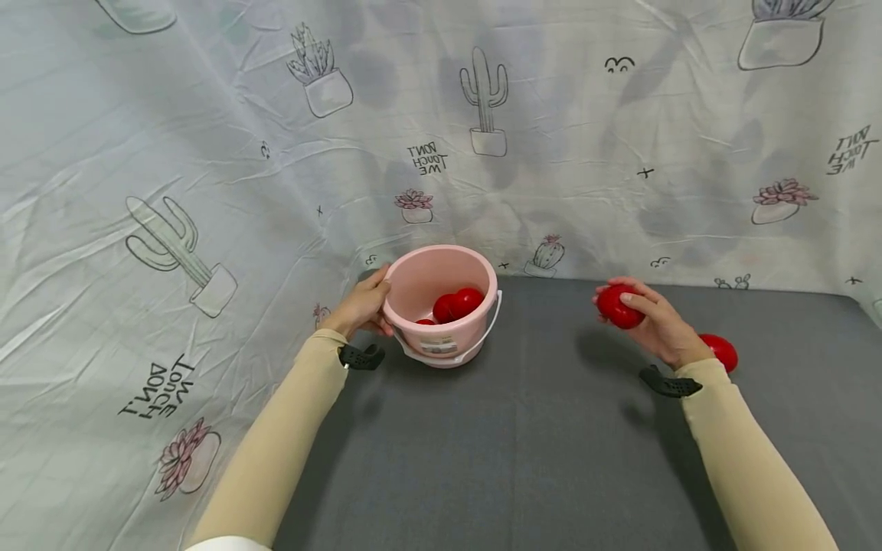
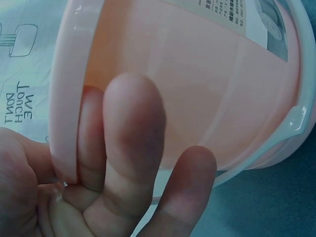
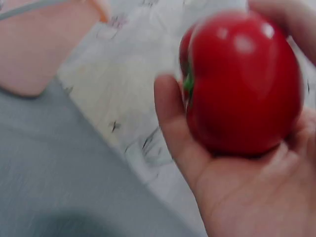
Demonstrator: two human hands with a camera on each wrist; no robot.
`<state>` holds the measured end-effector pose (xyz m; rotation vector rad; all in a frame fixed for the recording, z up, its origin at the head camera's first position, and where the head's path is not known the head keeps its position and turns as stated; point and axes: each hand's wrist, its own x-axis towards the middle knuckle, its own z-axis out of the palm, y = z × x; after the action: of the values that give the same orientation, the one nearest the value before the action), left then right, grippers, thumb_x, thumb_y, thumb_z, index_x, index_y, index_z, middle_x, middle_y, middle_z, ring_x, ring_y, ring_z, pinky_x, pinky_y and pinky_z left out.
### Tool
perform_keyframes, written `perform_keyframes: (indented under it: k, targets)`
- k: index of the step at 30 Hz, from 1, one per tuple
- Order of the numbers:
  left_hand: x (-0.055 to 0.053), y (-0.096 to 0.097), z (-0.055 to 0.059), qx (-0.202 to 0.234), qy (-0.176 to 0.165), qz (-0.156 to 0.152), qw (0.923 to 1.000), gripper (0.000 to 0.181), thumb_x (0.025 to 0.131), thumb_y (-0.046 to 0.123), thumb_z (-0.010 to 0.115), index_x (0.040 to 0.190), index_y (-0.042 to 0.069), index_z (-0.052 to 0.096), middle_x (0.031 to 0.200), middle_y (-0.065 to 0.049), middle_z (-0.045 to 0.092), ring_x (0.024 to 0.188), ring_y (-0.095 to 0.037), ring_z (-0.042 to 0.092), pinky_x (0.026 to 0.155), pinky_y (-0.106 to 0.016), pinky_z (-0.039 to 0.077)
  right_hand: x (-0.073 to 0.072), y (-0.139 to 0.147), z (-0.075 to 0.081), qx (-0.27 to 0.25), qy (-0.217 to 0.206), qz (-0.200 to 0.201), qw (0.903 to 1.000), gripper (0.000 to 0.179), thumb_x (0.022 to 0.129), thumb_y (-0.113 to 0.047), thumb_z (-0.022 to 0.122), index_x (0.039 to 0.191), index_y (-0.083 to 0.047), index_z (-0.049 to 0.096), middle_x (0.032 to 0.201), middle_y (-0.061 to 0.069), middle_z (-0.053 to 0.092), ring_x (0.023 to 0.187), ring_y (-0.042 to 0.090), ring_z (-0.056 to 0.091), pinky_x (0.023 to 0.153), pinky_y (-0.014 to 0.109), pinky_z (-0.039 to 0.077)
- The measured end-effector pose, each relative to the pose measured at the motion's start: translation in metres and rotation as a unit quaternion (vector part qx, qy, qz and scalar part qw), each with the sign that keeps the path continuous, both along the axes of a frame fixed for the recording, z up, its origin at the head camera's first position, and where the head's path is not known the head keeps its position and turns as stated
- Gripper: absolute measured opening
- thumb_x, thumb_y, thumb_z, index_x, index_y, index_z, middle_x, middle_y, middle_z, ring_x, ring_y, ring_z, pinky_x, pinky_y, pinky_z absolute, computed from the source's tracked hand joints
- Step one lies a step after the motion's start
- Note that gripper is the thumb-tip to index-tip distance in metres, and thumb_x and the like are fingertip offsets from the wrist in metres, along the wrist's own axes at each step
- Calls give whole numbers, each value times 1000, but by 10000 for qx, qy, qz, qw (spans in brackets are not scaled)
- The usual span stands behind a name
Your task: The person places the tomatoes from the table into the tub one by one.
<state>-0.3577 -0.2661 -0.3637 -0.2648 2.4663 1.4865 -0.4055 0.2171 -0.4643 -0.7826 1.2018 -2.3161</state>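
A pink bucket (image 1: 441, 268) stands upright at the back, left of centre, and my left hand (image 1: 360, 304) grips its rim on the left side. In the left wrist view the rim passes between thumb and fingers, with fingertips (image 2: 134, 108) against the outer wall. Inside the bucket lie red bell peppers (image 1: 466, 303), partly hidden by the front wall. My right hand (image 1: 661, 325) holds another red bell pepper (image 3: 247, 84) above the table, to the right of the bucket. Its green stem end faces left in the right wrist view.
One more red pepper (image 1: 721, 352) lies on the grey table (image 1: 517, 444), partly behind my right wrist. The bucket's white handle (image 1: 491, 325) hangs down its front. A pale cloth (image 1: 565, 115) printed with cacti hangs along the back and left.
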Motion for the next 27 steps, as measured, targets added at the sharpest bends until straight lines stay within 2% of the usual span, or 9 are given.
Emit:
perform_keyframes:
  k: [6,15,21,27]
  targets:
    - [-1,-1,2,1,-22,-1,10000,57,111,34,30,163,38,6,70,-10,62,49,-14,65,65,-39,61,-18,-11,43,287,41,-232,9993,33,107,-4,39,135,-10,56,136,5,61,121,22,64,97,33,57]
    - [1,0,2,90,2,22,10000,58,111,31,29,164,34,6,82,-16,63,47,-14,64,63,-38,61,-37,-40,105,201,241,-516,9982,31,105,-8,48,135,-8,56,132,8,62,117,22,65,94,32,58]
    - [1,0,1,175,27,18,9998,58,111,31,30,164,35,6,69,-10,60,45,-13,63,58,-34,59,-43,-74,137,387,266,-527,9975,32,104,-10,54,136,-7,54,130,9,61,115,24,66,93,33,59]
    - [0,-1,1,152,9,26,9999,58,111,31,30,164,35,6,63,-9,58,44,-14,63,59,-35,59,-52,-120,157,688,518,-439,9953,30,100,-12,60,130,-13,60,127,7,62,115,24,63,90,34,60]
